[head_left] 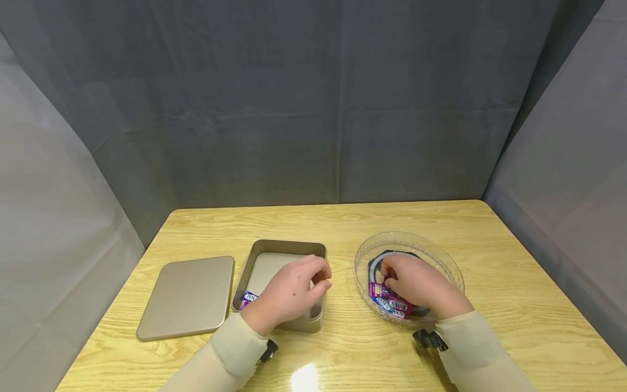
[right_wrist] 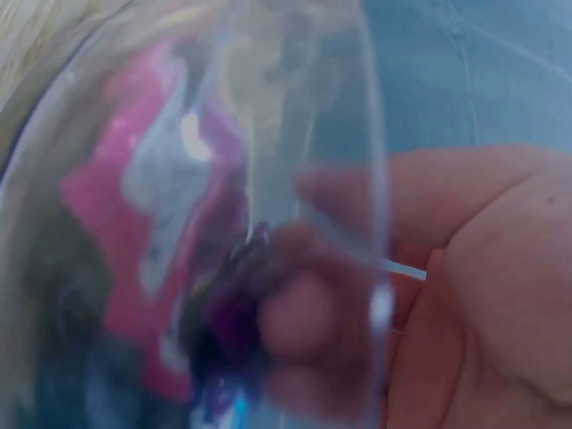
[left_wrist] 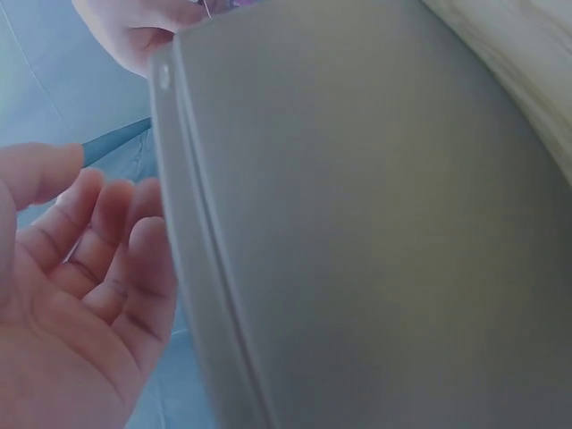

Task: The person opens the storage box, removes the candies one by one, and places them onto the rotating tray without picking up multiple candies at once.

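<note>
My left hand [head_left: 294, 288] hovers over the rectangular metal tin [head_left: 300, 325], fingers loosely curved and nothing between them. In the left wrist view the tin's wall [left_wrist: 357, 214] stands beside the fingers. Inside the tin's near left corner lies a small blue and purple wrapped packet [head_left: 248, 298]. My right hand [head_left: 416, 280] reaches down into a round clear plastic bowl [head_left: 458, 267], thumb and forefinger apart. Below its fingers are pink, purple and blue wrapped packets [head_left: 392, 302]. Through the bowl's wall, a blurred purple wrapper [right_wrist: 234, 317] shows close to the fingertips; contact is unclear.
The tin's flat square lid [head_left: 188, 299] lies on the wooden table [head_left: 343, 354], left of the tin. Under the packets, the bowl shows a dark and white pattern [head_left: 374, 267]. Grey cloth [head_left: 338, 109] hangs behind and on both sides.
</note>
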The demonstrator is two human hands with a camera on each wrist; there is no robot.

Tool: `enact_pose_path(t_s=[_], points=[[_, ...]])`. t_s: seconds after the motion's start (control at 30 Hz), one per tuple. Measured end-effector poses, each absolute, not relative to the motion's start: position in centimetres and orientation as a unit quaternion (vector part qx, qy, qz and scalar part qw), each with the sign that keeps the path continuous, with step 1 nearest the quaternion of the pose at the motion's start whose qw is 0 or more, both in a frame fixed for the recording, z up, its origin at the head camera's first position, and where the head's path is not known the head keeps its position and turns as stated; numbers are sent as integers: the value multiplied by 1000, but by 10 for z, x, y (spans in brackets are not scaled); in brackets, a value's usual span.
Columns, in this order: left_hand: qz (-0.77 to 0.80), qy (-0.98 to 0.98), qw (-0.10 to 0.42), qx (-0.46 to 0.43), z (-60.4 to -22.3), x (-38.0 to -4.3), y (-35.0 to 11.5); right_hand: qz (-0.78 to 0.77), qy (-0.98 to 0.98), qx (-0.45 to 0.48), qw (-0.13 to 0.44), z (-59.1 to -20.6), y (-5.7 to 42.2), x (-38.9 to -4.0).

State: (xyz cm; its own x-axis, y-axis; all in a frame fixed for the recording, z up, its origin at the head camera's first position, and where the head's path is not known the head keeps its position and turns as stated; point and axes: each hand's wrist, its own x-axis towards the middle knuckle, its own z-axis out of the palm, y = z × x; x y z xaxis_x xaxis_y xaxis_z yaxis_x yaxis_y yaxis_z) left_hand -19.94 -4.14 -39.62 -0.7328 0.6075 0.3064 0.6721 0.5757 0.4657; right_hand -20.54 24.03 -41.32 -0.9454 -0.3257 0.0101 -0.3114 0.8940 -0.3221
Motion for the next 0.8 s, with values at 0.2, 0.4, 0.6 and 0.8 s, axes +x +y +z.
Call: enact_pose_path(t_s=[0.2,0.4,0.6,0.8], points=[[-272,-894,45,-354,-398,-202,-50,-165,972,-166,14,-412,237,-205],[-230,-917,14,-325,-399,-204,-67,-168,970,-176,3,-407,232,-203],[-150,-942,-3,-299,-400,-208,-87,-158,968,-194,-10,-403,227,-203],[-71,-958,-17,-277,-404,-211,-104,-161,966,-203,-12,-403,224,-203]])
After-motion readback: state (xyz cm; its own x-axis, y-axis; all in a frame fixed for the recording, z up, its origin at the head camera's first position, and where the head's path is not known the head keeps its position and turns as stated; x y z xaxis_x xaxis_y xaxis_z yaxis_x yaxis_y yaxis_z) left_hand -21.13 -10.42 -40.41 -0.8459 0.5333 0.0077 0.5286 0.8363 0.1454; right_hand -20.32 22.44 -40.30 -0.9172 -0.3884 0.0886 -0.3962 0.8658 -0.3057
